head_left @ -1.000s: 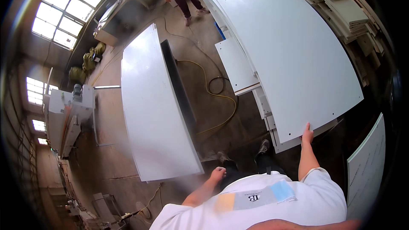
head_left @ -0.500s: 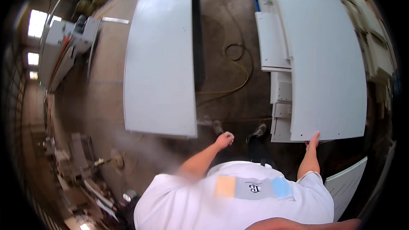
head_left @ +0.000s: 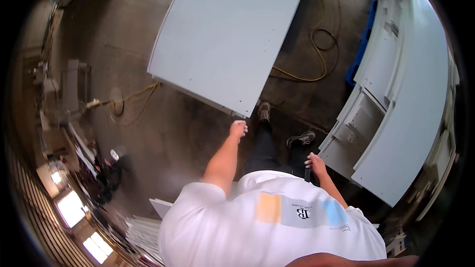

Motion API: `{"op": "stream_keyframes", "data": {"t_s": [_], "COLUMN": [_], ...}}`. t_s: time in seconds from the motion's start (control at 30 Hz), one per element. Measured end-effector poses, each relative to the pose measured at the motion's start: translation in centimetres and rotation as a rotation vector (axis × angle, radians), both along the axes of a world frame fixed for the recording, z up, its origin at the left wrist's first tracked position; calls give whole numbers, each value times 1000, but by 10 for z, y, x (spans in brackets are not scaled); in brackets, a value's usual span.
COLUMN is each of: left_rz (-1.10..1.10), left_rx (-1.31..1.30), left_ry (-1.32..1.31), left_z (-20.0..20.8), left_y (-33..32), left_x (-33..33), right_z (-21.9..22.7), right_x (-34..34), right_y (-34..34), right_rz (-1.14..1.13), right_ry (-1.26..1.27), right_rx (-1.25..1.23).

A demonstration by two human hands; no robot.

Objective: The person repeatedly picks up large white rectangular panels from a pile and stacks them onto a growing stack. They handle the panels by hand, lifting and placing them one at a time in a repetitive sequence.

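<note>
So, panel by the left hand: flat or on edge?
Flat. The white panel near the left hand turns its broad face up, a narrow edge at its near end.

A broad white panel (head_left: 227, 34) with small dark marks along its near edge lies flat at the left, its near right corner pointing forward, while at the right a long white sheet (head_left: 420, 99) tops stacked white boards (head_left: 378, 69) jutting out beneath.
</note>
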State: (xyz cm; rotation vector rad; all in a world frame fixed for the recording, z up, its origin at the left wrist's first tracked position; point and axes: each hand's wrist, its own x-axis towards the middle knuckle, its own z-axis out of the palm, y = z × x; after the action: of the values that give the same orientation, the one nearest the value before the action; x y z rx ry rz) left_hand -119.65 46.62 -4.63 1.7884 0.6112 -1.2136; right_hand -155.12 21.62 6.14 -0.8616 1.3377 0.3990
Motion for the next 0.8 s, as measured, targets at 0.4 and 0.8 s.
{"op": "stream_keyframes", "data": {"t_s": [0.4,0.8], "left_rz": [-184,149], "left_rx": [172,-146], "left_ry": [-322,16], "left_z": [-74,-42], "left_y": [41,71], "left_x": [106,66], "right_z": [-171,-242], "right_x": [243,321], "right_y": [37,120], "right_rz": [472,98], "right_ry": [-216,12], "right_rx": [127,-18]}}
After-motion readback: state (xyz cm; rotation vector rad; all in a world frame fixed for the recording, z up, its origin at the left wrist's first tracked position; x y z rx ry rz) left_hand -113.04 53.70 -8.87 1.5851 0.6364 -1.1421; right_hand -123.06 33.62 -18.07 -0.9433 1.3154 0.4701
